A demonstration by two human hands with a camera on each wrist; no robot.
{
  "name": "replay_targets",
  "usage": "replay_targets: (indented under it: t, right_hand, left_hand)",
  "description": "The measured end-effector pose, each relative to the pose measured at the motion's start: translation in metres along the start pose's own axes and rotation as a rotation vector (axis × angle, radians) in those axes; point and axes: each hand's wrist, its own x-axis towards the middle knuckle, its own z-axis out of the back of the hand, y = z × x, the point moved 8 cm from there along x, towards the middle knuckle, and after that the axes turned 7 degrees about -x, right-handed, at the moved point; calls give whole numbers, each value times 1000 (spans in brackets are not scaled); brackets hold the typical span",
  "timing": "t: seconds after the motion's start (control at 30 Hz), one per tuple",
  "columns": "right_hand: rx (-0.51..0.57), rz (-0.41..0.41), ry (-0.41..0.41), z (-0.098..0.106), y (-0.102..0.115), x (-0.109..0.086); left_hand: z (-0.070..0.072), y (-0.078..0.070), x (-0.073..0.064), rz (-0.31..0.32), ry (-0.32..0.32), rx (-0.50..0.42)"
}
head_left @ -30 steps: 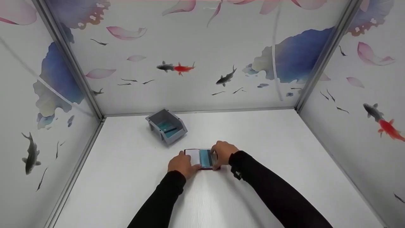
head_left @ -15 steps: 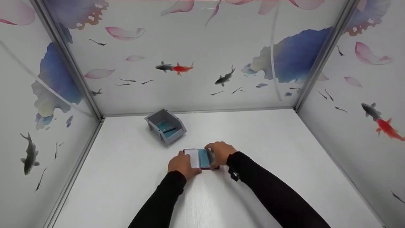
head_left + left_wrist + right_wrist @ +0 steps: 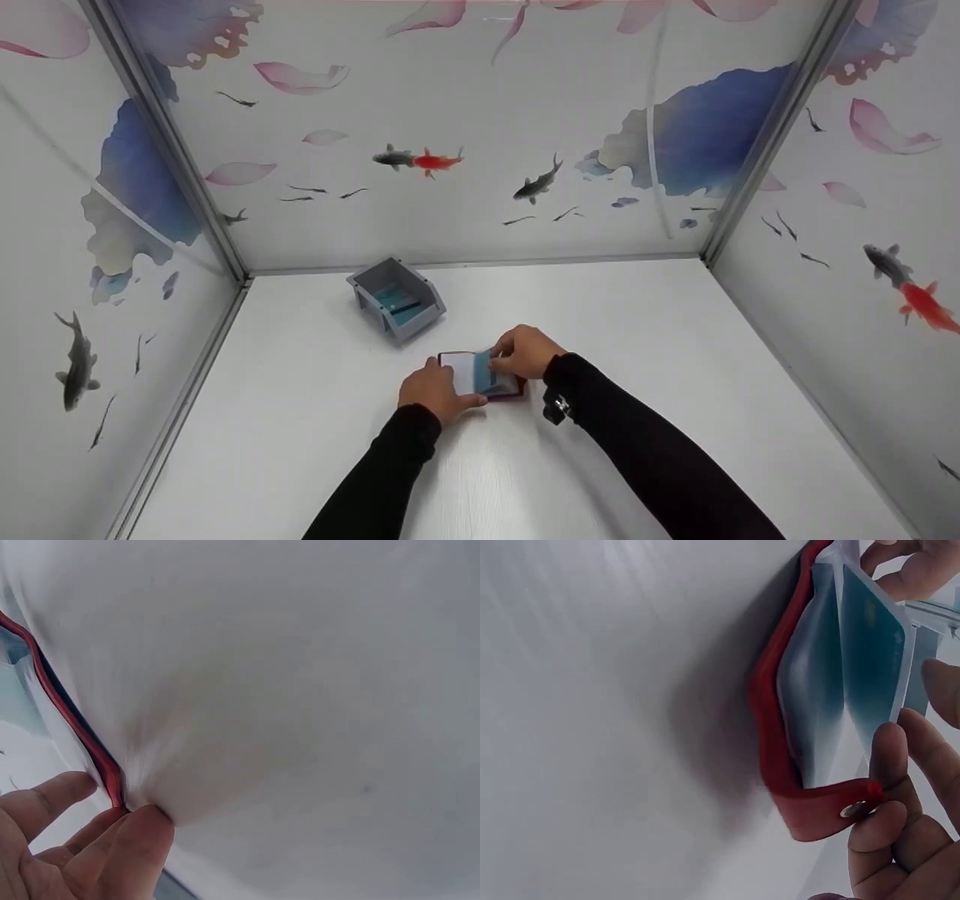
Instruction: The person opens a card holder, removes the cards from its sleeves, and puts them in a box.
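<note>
A card holder (image 3: 463, 367) with a red cover and clear sleeves lies spread open on the white table. My left hand (image 3: 435, 388) grips its left side, thumb along the near edge; the left wrist view shows fingers at the red rim (image 3: 75, 720). With thumb and fingers, my right hand (image 3: 529, 352) pinches a clear sleeve leaf (image 3: 874, 645) with something blue in it. That leaf stands raised from the others. A red strap (image 3: 825, 811) with a metal snap touches the right fingers in the right wrist view. The right fingers partly cover the leaf in the head view.
Behind the card holder, to the left, a grey plastic bin (image 3: 396, 300) holds blue, card-like flat pieces (image 3: 397, 304). White panels with printed fish and petals wall the table (image 3: 615, 315) at the back and both sides.
My right hand has shifted from the card holder's right edge up and slightly left, lifting a sleeve leaf. The left hand stays on the left side, its thumb reaching a little further right.
</note>
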Motion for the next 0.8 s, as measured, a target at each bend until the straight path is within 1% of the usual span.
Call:
replay_targets:
  t: [0.13,0.23,0.37,0.47,0.6,0.7,0.8]
  right_hand:
    - [14,12,-20,0,9,3]
    - [-25,48,-31,-2,19,5]
    - [-90,159,-28,-10,38,8]
    - [-127,245,-20,-19,51,9]
    - [-194,316,-16,-30,61,11]
    - [-245,325,5,-39,62,13]
    - [-270,294,32,-45,56,16]
  left_hand:
    - [1,0,-1,-7,0,-19]
    - [2,2,-2,-12,-3,-24]
    - [4,4,-2,-15,-5,-30]
    - [6,4,-3,-20,-6,-57]
    - [7,6,-4,-50,-13,-70]
    - [4,9,-3,-67,-6,-99]
    - [1,13,-3,-64,10,-149]
